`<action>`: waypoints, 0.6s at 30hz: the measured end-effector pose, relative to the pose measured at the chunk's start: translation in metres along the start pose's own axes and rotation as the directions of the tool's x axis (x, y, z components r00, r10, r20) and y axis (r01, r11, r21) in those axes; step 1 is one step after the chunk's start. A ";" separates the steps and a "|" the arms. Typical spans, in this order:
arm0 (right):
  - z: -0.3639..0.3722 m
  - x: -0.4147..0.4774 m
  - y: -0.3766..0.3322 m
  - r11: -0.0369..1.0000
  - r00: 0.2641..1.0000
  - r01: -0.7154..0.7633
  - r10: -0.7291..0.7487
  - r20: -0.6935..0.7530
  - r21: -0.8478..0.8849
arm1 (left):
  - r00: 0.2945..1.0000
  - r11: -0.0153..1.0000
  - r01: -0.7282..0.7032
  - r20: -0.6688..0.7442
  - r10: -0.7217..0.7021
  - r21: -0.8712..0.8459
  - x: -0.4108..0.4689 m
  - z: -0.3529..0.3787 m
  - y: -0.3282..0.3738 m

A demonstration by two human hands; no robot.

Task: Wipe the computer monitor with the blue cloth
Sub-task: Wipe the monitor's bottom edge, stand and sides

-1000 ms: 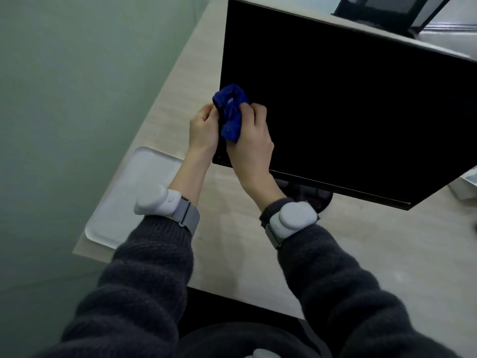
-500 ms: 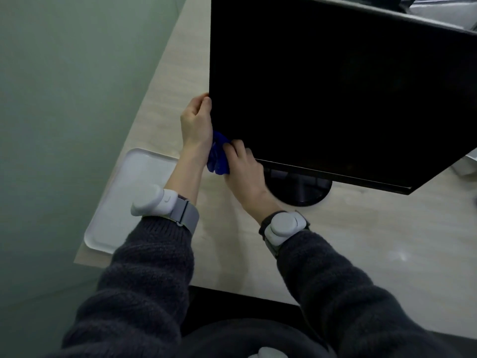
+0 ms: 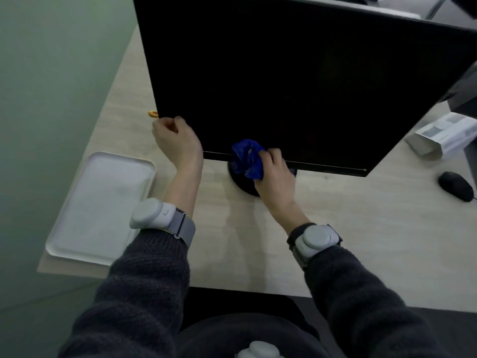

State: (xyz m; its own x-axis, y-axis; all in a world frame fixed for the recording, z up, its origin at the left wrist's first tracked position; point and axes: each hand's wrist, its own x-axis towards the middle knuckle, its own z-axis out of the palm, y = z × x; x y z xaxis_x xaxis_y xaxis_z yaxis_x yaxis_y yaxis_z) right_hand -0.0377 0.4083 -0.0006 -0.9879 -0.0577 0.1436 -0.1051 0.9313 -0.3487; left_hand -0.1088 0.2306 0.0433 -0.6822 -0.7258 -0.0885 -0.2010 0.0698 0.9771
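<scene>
Desk-side, right hand (image 3: 275, 177) presses blue cloth (image 3: 246, 158) against monitor (image 3: 296, 81) bottom edge.

Blue cloth (image 3: 247, 158) now mid-bottom edge (right hand (image 3: 275, 177) too).

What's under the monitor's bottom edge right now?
Under the monitor sits its round black stand base on the desk. The blue cloth, bunched in the right hand, covers much of the base; the stand's neck is hidden.
</scene>
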 end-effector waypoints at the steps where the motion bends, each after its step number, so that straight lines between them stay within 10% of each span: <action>1: -0.004 -0.003 0.011 1.000 1.000 -0.018 0.018 -0.013 -0.004 | 0.999 1.000 0.015 0.031 -0.015 -0.009 -0.012 0.006 -0.002; 18: -0.065 -0.052 0.174 0.935 0.920 -0.345 0.354 -0.168 0.085 | 0.765 0.981 0.122 0.616 -0.190 0.152 -0.189 0.112 -0.025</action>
State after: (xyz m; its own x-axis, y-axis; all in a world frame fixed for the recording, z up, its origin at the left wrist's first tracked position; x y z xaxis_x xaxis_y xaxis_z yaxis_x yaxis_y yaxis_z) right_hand 0.0028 0.5967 -0.0088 -0.9269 0.3373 0.1644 0.2325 0.8601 -0.4541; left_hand -0.0533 0.4430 0.0134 -0.9162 -0.1470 -0.3728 -0.3871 0.0839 0.9182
